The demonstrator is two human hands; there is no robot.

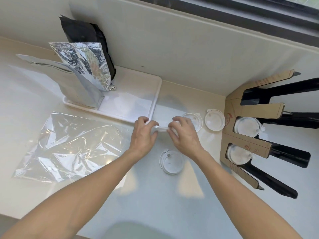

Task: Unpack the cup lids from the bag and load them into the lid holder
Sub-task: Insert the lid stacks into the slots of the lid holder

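Across the white desk (155,204) lay the emptied plastic bag (69,145), loose lids, two filled lid holder (229,109) slots, while both hands (163,133) pinched a small lid stack (161,129).

A pale glossy counter (155,204) meets a cream wall (172,40) under a dark-framed window (259,11).

The plastic bag (69,145) is lying at left of frame, below the tray (138,94) holding upright pouches (86,73). Loose lids (170,162) are sitting at centre, and the lid holder (248,145) is standing at right, lids (246,126) in its slots.
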